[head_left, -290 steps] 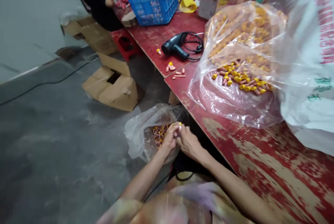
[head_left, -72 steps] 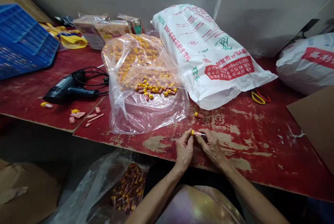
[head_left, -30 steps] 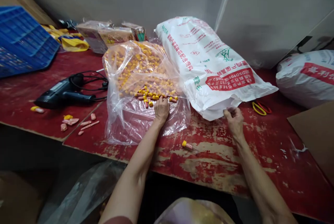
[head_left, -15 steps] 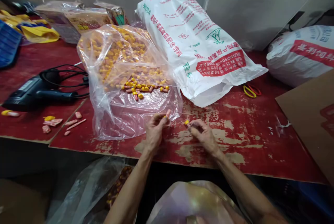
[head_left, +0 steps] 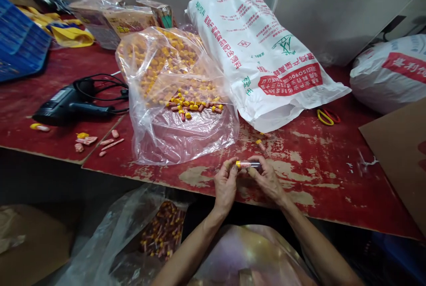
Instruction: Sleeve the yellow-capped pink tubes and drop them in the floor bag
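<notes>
Over the near part of the red table, both my hands hold one small yellow-capped tube [head_left: 244, 164] level between them. It is pink and white beside the cap and dark at its right end. My left hand [head_left: 226, 186] is closed on the capped end. My right hand [head_left: 269, 181] pinches the dark end between thumb and fingers. Just beyond them a small yellow-capped piece [head_left: 260, 144] lies on the table. To the left, a clear plastic bag [head_left: 186, 137] spreads open, with many yellow-capped tubes [head_left: 191, 101] inside and at its mouth.
A white printed sack [head_left: 253, 46] lies behind. Yellow-handled scissors [head_left: 325, 117] and a cardboard box [head_left: 397, 144] are at right. At left are a heat gun [head_left: 71, 101], loose pink pieces [head_left: 86, 141] and a blue crate [head_left: 25, 39]. Another filled bag [head_left: 163, 228] sits below the table edge.
My hands have come together on one tube; before, they were apart, each with a small yellow-capped piece. A capped piece now shows on the table beyond my right hand. The view has shifted left.
</notes>
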Motion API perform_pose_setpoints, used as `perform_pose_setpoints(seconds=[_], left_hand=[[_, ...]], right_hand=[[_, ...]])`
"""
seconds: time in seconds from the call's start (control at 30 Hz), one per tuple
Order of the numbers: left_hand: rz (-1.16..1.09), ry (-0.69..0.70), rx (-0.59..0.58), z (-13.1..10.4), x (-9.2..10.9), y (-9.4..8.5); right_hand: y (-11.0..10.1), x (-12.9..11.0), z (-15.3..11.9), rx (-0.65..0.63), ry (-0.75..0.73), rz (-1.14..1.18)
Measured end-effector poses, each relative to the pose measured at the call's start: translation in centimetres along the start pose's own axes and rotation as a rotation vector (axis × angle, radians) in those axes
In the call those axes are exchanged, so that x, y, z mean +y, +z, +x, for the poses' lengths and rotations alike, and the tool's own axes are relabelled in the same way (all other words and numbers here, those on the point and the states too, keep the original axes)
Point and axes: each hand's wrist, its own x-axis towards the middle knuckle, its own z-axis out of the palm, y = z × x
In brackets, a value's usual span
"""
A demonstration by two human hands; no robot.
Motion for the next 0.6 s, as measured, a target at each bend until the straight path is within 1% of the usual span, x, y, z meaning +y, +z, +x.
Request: perform_pose_setpoints(seconds=[0.07,0.17,0.23,0.3,0.33,0.37,0.47,0.5,0.53,0.6], left_hand=[[0.17,0.076,0.017,-0.7,-0.4,0.0],[0.342,0.129,-0.011,-1.0,-0.8,-0.4],[0.434,0.182,-0.067,-0.4,-0.7,-0.7],[0.536,0.278,-0.122,1.1,-0.1,-1.0],[0.607,0.338,-0.119,2.3,0.4,-1.1],[0.707,0.404,-0.083,3.7,1.0,-1.3],[1.057,0.581,0.124,9.5,2.9,-1.8],[1.115,0.616,0.152,11.8,3.5,-1.9],[1.138,0.643,0.155,14.1,4.0,-2.0],[1.186,0.702,0.113,18.3,4.7,-1.9]], right_hand=[[0.7,0.5,-0.4,0.047,-0.089,-0.128],[1.5,1.7,-0.6,0.105,-0.162,-0.185],[1.4,2.3,-0.2,0.079,-0.178,-0.197],[0.9,2.7,0.8,0.045,-0.223,-0.261],[0.6,2.8,1.5,0.046,-0.259,-0.318],[0.3,2.9,2.1,0.067,-0.298,-0.39],[-0.1,3.0,3.8,0.175,-0.382,-0.629],[-0.2,3.2,4.1,0.195,-0.396,-0.691],[-0.3,3.4,4.3,0.205,-0.411,-0.736],[-0.9,3.9,4.5,0.221,-0.448,-0.772]])
